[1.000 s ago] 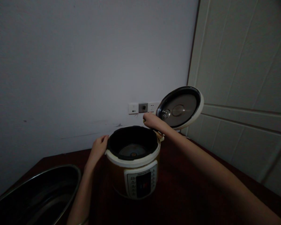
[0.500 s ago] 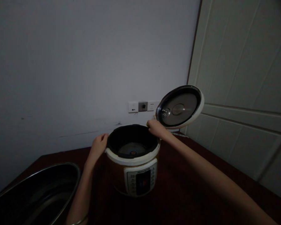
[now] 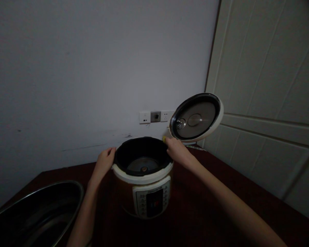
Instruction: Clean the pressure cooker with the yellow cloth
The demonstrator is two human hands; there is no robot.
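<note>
An electric pressure cooker (image 3: 123,176) with a white rim and a front control panel stands upright, its dark inside exposed. A small round part shows at the centre of its floor. My left hand (image 3: 105,159) is closed on the left side of the rim. My right hand (image 3: 177,150) is closed at the right rim, its fingertips partly hidden. A small yellow thing (image 3: 164,139) peeks out of its fingers, too little of it visible to name. Behind that hand the round lid (image 3: 199,118) is swung up, tilted, its metal underside facing me.
A large metal basin (image 3: 78,187) sits at the front left, close to my left forearm. The dark red tabletop (image 3: 195,192) meets a pale wall with sockets (image 3: 156,116). A panelled door (image 3: 260,161) rises along the right.
My right hand has slid a little nearer along the cooker's right rim, and more of the yellow thing shows. My left hand keeps its hold. The whole view has shifted slightly.
</note>
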